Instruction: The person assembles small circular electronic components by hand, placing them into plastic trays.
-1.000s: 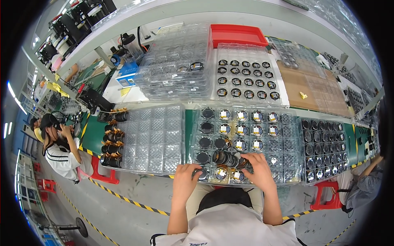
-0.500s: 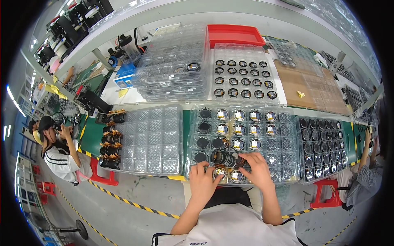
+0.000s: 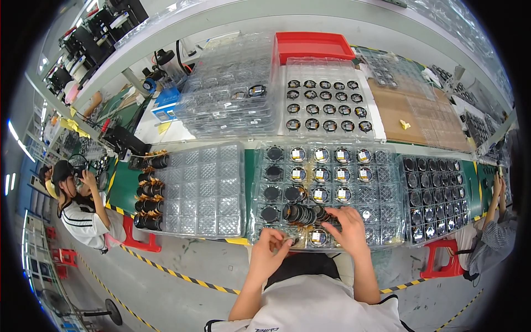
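A clear plastic tray (image 3: 381, 213) lies before me, its pockets partly filled with round modules, some black and some with white labels. Across its near pockets leans a tilted row of dark round discs (image 3: 301, 214) with orange flex strips. My right hand (image 3: 352, 232) curls its fingers and thumb about the right end of this row. At the tray's near edge my left hand (image 3: 268, 252) is closed in a pinch on a small round module (image 3: 291, 241), mostly hidden by the fingers. A labelled round module (image 3: 318, 237) sits in the pocket between my hands.
On the left, stacks of black discs (image 3: 148, 222) with orange strips line a clear tray (image 3: 204, 188). A filled tray (image 3: 434, 199) lies right. Behind are stacked clear trays (image 3: 227, 110), a white tray (image 3: 310, 133) of modules and a red bin (image 3: 315, 47). Co-workers sit at both sides.
My left hand has drawn back toward me and left, its fingers closing together. The labelled module that showed beside its thumb is now mostly hidden. My right hand stays at the row of discs.
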The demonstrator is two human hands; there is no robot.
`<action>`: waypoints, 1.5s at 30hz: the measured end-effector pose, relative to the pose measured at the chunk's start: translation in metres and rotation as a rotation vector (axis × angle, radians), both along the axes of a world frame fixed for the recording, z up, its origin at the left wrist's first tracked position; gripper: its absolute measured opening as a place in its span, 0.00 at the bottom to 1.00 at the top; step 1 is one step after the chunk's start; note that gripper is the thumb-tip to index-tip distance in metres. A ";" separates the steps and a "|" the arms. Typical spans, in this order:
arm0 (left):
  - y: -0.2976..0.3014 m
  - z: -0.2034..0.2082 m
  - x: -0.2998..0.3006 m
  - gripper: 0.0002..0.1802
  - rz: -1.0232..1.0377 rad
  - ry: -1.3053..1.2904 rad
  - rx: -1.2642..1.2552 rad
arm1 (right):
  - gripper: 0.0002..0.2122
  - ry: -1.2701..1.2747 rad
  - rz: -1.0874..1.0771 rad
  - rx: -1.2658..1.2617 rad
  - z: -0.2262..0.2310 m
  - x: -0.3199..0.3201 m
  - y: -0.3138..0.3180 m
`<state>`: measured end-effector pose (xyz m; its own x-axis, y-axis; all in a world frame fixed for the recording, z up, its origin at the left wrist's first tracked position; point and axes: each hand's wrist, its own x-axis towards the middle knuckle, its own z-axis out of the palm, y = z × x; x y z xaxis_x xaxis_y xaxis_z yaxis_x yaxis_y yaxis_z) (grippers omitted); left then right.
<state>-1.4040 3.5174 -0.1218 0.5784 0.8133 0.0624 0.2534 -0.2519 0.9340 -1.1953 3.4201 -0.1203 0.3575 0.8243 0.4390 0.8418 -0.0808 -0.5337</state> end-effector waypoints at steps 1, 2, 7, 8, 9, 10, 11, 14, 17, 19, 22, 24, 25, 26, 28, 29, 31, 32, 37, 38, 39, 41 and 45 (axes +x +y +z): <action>0.001 0.000 0.001 0.14 0.057 -0.126 -0.133 | 0.16 0.024 -0.007 -0.006 0.001 0.000 0.001; 0.000 0.002 0.003 0.14 0.056 -0.127 -0.133 | 0.16 0.023 -0.008 -0.006 0.003 0.000 0.001; 0.000 0.012 0.006 0.16 0.034 -0.306 -0.457 | 0.14 0.236 -0.085 -0.011 0.004 -0.004 0.005; 0.000 0.010 0.006 0.16 0.036 -0.306 -0.457 | 0.14 0.235 -0.083 -0.011 0.004 -0.005 0.007; 0.001 0.004 0.004 0.16 -0.018 -0.288 -0.458 | 0.13 0.247 -0.081 -0.017 0.005 -0.005 0.008; 0.001 0.000 0.004 0.17 -0.074 -0.269 -0.458 | 0.13 0.258 -0.080 -0.023 0.004 -0.006 0.010; 0.000 -0.001 0.005 0.17 -0.074 -0.270 -0.458 | 0.13 0.257 -0.080 -0.023 0.006 -0.007 0.010; -0.006 -0.002 0.012 0.16 -0.040 -0.400 -0.518 | 0.11 0.457 -0.109 -0.013 0.009 -0.010 0.009; -0.008 0.001 0.015 0.14 -0.021 -0.495 -0.627 | 0.09 0.517 -0.137 0.098 0.009 -0.012 0.007; -0.008 0.002 0.015 0.15 -0.094 -0.472 -0.670 | 0.08 1.162 -0.068 0.280 0.020 -0.020 0.004; -0.009 0.016 0.020 0.18 -0.080 -0.338 -0.624 | 0.06 1.349 0.065 0.151 0.032 -0.025 -0.005; -0.010 0.014 0.020 0.20 -0.090 -0.357 -0.607 | 0.07 1.453 0.144 0.063 0.035 -0.034 -0.009; -0.010 0.012 0.021 0.21 -0.107 -0.374 -0.592 | 0.08 1.465 0.198 0.016 0.035 -0.037 -0.011; -0.009 0.011 0.020 0.21 -0.106 -0.375 -0.592 | 0.09 1.523 0.204 -0.025 0.031 -0.040 -0.012; -0.009 0.009 0.019 0.21 -0.142 -0.409 -0.590 | 0.10 1.533 0.184 -0.018 0.029 -0.046 -0.009; -0.009 0.010 0.019 0.21 -0.142 -0.407 -0.592 | 0.10 1.543 0.163 -0.009 0.027 -0.049 -0.007; -0.009 0.017 0.018 0.21 -0.151 -0.434 -0.551 | 0.11 1.552 0.151 0.009 0.022 -0.051 -0.006; -0.010 0.019 0.020 0.21 -0.147 -0.435 -0.551 | 0.12 1.559 0.146 0.023 0.021 -0.052 -0.006; -0.011 0.013 0.021 0.23 -0.129 -0.509 -0.552 | 0.13 1.554 0.158 0.007 0.022 -0.050 -0.006; -0.011 0.014 0.021 0.23 -0.129 -0.510 -0.552 | 0.13 1.546 0.167 0.005 0.023 -0.050 -0.005; -0.011 0.015 0.022 0.22 -0.117 -0.506 -0.545 | 0.13 1.539 0.177 0.003 0.023 -0.050 -0.005; -0.011 0.015 0.022 0.21 -0.106 -0.503 -0.538 | 0.14 1.537 0.174 0.011 0.023 -0.050 -0.005; -0.011 0.019 0.022 0.19 -0.059 -0.498 -0.535 | 0.14 1.523 0.191 -0.036 0.027 -0.051 -0.005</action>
<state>-1.3822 3.5063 -0.1033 0.6289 0.7746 -0.0674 -0.2333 0.2707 0.9340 -1.2460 3.4154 -0.0934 0.3259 0.9104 -0.2549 -0.4858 -0.0700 -0.8713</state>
